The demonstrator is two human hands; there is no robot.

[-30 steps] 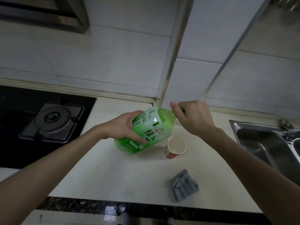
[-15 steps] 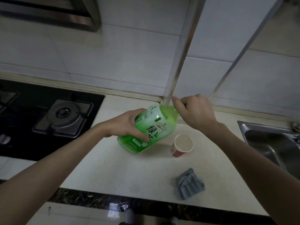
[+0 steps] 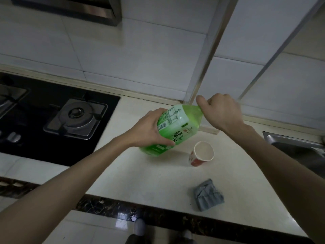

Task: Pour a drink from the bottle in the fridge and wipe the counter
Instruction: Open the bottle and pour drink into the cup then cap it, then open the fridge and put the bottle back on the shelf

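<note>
If judged by size and green fill, likely handles as a heavy, sloshing load: large plastic bottle (image 3: 177,131), thin-walled, apt to dent under a hard squeeze, label slick and perhaps damp from the fridge. Held tilted toward the back edge of the worktop (image 3: 140,173), neck up and to the back right, base low over or resting on the surface; cannot tell which. Gripped round the labelled middle by the left hand (image 3: 149,131), thumb on the near side. Covered at the neck end by the right hand (image 3: 221,111), fingers curled round it; cap hidden, so cannot tell whether on or off. Best carried at the waist, steadied near the neck when tipping. Just right of the base: paper cup (image 3: 202,153), upright, seemingly empty. Nearer the front edge: crumpled grey cloth (image 3: 208,195). Past the left edge, gas hob (image 3: 52,120); at the right edge, sink (image 3: 290,148).
</note>
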